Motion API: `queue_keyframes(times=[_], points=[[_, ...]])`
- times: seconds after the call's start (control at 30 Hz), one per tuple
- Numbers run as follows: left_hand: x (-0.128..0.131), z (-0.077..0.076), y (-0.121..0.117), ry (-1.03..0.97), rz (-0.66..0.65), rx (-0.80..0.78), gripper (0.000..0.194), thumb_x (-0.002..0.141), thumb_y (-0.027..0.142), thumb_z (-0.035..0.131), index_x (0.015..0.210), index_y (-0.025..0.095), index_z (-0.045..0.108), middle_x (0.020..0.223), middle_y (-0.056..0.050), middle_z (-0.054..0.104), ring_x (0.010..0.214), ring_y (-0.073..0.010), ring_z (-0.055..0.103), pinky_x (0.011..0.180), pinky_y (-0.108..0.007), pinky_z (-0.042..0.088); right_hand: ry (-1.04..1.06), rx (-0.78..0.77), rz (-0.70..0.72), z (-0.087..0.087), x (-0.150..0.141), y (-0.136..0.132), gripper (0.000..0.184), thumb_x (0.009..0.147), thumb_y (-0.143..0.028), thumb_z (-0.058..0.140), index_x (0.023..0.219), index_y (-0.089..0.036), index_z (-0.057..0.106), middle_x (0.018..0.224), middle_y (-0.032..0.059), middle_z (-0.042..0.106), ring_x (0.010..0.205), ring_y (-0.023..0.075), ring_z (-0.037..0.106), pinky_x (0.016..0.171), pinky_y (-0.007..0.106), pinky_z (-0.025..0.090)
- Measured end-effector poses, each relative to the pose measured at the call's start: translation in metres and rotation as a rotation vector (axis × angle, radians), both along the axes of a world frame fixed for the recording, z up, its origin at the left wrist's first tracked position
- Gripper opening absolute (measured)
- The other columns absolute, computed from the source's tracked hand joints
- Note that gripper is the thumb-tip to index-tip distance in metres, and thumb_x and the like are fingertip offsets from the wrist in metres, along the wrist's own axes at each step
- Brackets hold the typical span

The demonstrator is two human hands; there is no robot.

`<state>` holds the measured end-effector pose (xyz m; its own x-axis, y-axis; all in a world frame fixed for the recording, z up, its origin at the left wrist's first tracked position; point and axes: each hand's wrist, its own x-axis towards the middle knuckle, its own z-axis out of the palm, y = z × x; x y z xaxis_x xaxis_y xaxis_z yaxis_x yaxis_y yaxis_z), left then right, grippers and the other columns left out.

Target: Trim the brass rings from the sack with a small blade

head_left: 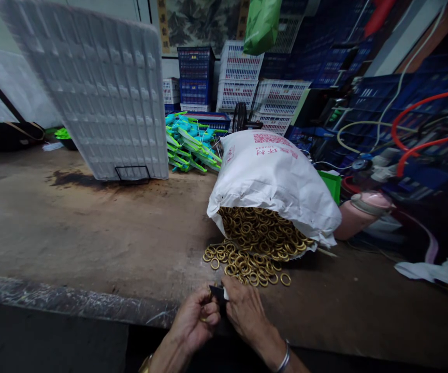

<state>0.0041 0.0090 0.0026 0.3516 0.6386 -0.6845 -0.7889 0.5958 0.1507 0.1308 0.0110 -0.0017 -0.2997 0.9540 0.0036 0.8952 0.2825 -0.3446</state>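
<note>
My left hand [197, 320] is closed, its fingertips pinching the left end of a small black flat piece [217, 294]. A gold-coloured ring [204, 320] shows at its curled fingers; whether it is worn or held I cannot tell. On the other side, my right hand [246, 309] is closed over the right end of the same black piece, beside a small white bit [226, 294]. Just beyond my hands, loose brass-coloured rings [243, 264] lie in a heap on the table. They spread from the open mouth of a white woven sack [270, 171] lying on its side, full of such rings.
A ribbed whitish plastic panel [103, 93] stands in a black wire holder [132, 175] on the wooden table [91, 233]. Behind are a pile of green and blue plastic parts [192, 142] and stacked crates [239, 67]. A pink bottle [359, 215] stands right of the sack.
</note>
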Motion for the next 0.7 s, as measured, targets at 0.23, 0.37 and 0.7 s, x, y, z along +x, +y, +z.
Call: queue_keyframes(times=[0.23,0.37,0.7], points=[[-0.005,0.001,-0.012,0.051,-0.063,0.147,0.013,0.07,0.006,0.054,0.071,0.015,0.045,0.049,0.007,0.041,0.033,0.0001,0.025,0.035,-0.013,0.011,-0.016,0.066,0.012,-0.008,0.008,0.003,0.03,0.068,-0.004,0.038,0.088,-0.02,0.055,0.076,0.0026,0.063,0.066,0.0145,0.053,0.059,0.024,0.029],[-0.01,0.005,-0.021,0.074,-0.152,0.302,0.015,0.068,0.015,0.06,0.078,0.018,0.049,0.052,0.007,0.044,0.034,-0.001,0.026,0.035,-0.015,0.014,-0.015,0.073,-0.026,0.005,0.009,0.013,0.034,0.066,-0.003,0.038,0.091,-0.02,0.054,0.08,0.0031,0.062,0.069,0.0154,0.053,0.06,0.024,0.029],[-0.025,-0.009,-0.015,0.079,-0.147,0.218,0.017,0.062,0.018,0.068,0.076,0.013,0.06,0.067,-0.005,0.062,0.055,-0.0124,0.057,0.039,-0.016,0.03,-0.187,0.092,-0.077,0.009,-0.021,0.039,0.032,0.077,-0.013,0.047,0.107,-0.023,0.049,0.097,0.0063,0.058,0.076,0.0197,0.056,0.065,0.029,0.035]])
